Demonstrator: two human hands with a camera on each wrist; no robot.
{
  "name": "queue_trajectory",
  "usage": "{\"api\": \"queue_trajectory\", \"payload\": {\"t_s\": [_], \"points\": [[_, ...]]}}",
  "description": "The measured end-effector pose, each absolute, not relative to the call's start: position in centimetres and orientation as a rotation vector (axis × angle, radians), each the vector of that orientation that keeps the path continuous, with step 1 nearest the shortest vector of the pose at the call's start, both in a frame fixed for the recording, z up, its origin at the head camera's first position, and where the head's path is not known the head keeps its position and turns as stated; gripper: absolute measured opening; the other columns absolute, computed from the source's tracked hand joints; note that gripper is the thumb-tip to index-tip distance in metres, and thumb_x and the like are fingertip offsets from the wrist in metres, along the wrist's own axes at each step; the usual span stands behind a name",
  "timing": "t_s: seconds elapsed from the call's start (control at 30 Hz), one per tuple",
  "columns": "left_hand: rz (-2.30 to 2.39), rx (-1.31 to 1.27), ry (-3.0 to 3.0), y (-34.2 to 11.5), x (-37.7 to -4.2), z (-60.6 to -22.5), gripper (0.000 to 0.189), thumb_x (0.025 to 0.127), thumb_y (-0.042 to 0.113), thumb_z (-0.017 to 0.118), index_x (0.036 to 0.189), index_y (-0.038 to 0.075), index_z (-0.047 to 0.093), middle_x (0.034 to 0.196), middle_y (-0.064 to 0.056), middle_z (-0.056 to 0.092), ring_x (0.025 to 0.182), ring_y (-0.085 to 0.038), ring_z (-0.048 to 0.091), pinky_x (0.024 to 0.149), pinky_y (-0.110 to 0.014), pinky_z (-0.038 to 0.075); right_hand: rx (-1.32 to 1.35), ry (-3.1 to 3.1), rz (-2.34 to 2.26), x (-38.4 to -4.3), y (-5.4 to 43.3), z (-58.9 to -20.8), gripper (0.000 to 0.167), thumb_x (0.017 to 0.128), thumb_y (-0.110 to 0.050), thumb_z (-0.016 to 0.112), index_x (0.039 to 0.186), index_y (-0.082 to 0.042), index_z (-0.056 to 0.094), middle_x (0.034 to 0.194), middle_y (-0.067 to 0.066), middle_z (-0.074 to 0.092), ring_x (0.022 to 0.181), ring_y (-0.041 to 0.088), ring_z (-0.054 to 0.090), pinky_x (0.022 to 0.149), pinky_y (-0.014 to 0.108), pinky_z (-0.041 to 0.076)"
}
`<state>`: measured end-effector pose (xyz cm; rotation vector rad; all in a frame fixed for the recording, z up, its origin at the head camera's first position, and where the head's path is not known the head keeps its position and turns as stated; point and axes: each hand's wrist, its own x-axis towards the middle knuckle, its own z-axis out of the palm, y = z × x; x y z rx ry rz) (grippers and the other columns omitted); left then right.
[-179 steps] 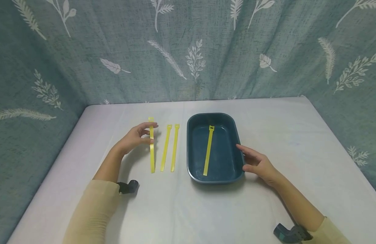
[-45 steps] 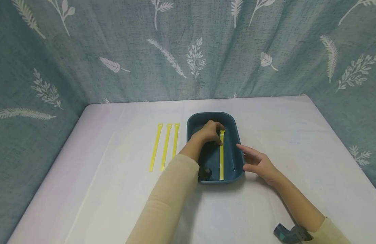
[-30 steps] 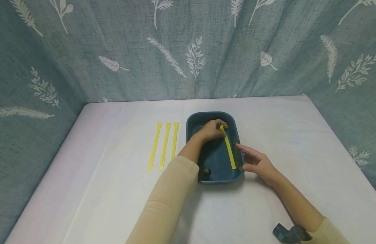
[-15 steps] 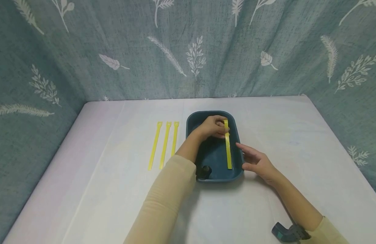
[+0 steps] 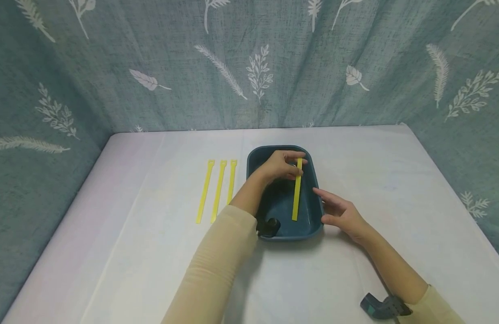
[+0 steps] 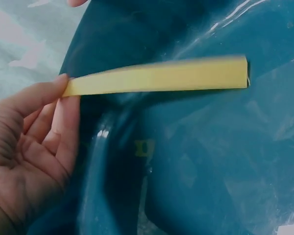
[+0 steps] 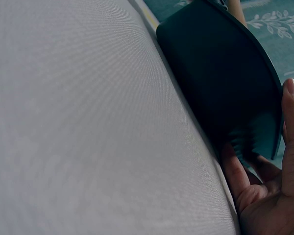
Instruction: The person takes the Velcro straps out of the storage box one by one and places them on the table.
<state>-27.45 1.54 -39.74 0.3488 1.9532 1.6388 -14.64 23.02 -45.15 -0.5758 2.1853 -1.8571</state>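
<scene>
My left hand is over the inside of a dark teal plastic tub. Between thumb and fingers it pinches one end of a flat yellow cable strap. In the left wrist view the strap stretches out from the fingertips over the tub's floor. My right hand touches the tub's right side with loosely bent fingers; the right wrist view shows its thumb by the rim and fingers against the outer wall. Left of the tub lie three more yellow straps, side by side, the rightmost partly hidden by my left arm.
A white cloth covers the table. Behind and on both sides hangs a green-blue curtain with a white leaf print. Dark wrist cameras are strapped to both wrists, the left one over the tub.
Earlier my left hand held a strap at the left; that one now lies beside the other two. The hand has since moved into the tub and lifted the strap there. My right hand stayed put.
</scene>
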Motion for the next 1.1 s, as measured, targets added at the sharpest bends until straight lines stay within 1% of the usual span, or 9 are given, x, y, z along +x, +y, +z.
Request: {"api": "queue_trajectory", "payload": {"t_s": [0.17, 0.37, 0.53, 0.67, 0.77, 0.87, 0.97, 1.0, 1.1], "points": [[1.671, 0.327, 1.913, 1.7, -27.4, -39.7, 0.054, 0.082, -0.005, 0.069, 0.132, 0.009, 0.055, 0.125, -0.009, 0.062, 0.099, -0.023, 0.067, 0.081, -0.032, 0.055, -0.565, 2.18, -1.863, -14.6, 23.1, -45.1, 0.063, 0.088, -0.011, 0.067, 0.144, -0.006, 0.038, 0.151, 0.02, 0.029, 0.138, 0.02, 0.035, 0.099, 0.016, 0.037], [1.649, 0.375, 1.903, 1.6, -27.4, -39.6, 0.056, 0.081, -0.004, 0.069, 0.134, 0.009, 0.054, 0.128, -0.009, 0.059, 0.1, -0.023, 0.067, 0.081, -0.031, 0.055, -0.543, 2.21, -1.849, -14.6, 23.0, -45.1, 0.063, 0.087, -0.009, 0.067, 0.144, -0.006, 0.039, 0.151, 0.019, 0.03, 0.136, 0.019, 0.037, 0.098, 0.017, 0.038], [1.58, 0.461, 1.936, 1.1, -27.4, -39.2, 0.055, 0.082, 0.003, 0.071, 0.133, 0.011, 0.054, 0.134, -0.007, 0.056, 0.103, -0.021, 0.066, 0.083, -0.031, 0.054, -0.528, 2.237, -1.826, -14.5, 22.9, -45.0, 0.062, 0.087, -0.008, 0.066, 0.143, -0.007, 0.04, 0.151, 0.02, 0.03, 0.137, 0.027, 0.035, 0.098, 0.017, 0.038], [1.579, 0.507, 1.917, 0.7, -27.6, -38.4, 0.055, 0.083, 0.003, 0.07, 0.135, 0.01, 0.053, 0.138, -0.007, 0.052, 0.11, -0.02, 0.062, 0.085, -0.032, 0.053, -0.528, 2.244, -1.821, -14.5, 22.9, -44.8, 0.063, 0.087, -0.007, 0.066, 0.144, -0.007, 0.039, 0.151, 0.021, 0.03, 0.137, 0.032, 0.034, 0.097, 0.017, 0.038], [1.578, 0.527, 1.885, 0.4, -27.7, -37.6, 0.057, 0.083, 0.002, 0.069, 0.137, 0.009, 0.05, 0.138, -0.007, 0.052, 0.113, -0.021, 0.06, 0.086, -0.033, 0.053, -0.532, 2.244, -1.829, -14.5, 22.8, -44.8, 0.063, 0.087, -0.007, 0.067, 0.143, -0.006, 0.04, 0.151, 0.02, 0.03, 0.137, 0.026, 0.036, 0.097, 0.016, 0.038], [1.559, 0.528, 1.886, -0.1, -27.8, -36.8, 0.058, 0.083, 0.002, 0.069, 0.138, 0.008, 0.049, 0.136, -0.007, 0.053, 0.111, -0.021, 0.061, 0.087, -0.033, 0.053, -0.562, 2.21, -1.86, -14.5, 22.9, -44.8, 0.063, 0.087, -0.008, 0.067, 0.143, -0.006, 0.04, 0.15, 0.01, 0.036, 0.134, 0.01, 0.04, 0.098, 0.016, 0.038], [1.553, 0.511, 1.895, -0.8, -27.8, -36.4, 0.057, 0.083, 0.001, 0.069, 0.137, 0.008, 0.05, 0.137, -0.007, 0.053, 0.112, -0.022, 0.061, 0.087, -0.033, 0.053, -0.583, 2.177, -1.884, -14.5, 22.9, -45.0, 0.063, 0.087, -0.009, 0.067, 0.143, -0.005, 0.04, 0.149, 0.002, 0.039, 0.129, 0.001, 0.041, 0.099, 0.016, 0.038], [1.556, 0.506, 1.898, -1.0, -27.8, -36.3, 0.057, 0.083, 0.001, 0.069, 0.136, 0.008, 0.051, 0.137, -0.008, 0.053, 0.113, -0.023, 0.06, 0.086, -0.034, 0.053, -0.583, 2.166, -1.89, -14.5, 22.9, -45.0, 0.063, 0.087, -0.009, 0.067, 0.143, -0.005, 0.04, 0.149, 0.0, 0.039, 0.127, -0.001, 0.042, 0.098, 0.016, 0.038], [1.558, 0.508, 1.91, -1.8, -28.1, -36.1, 0.058, 0.082, 0.0, 0.07, 0.137, 0.008, 0.051, 0.139, -0.008, 0.051, 0.116, -0.025, 0.058, 0.086, -0.034, 0.053, -0.573, 2.162, -1.892, -14.6, 23.0, -45.0, 0.063, 0.087, -0.009, 0.068, 0.143, -0.006, 0.04, 0.15, 0.002, 0.038, 0.129, 0.0, 0.041, 0.099, 0.016, 0.037]]}}
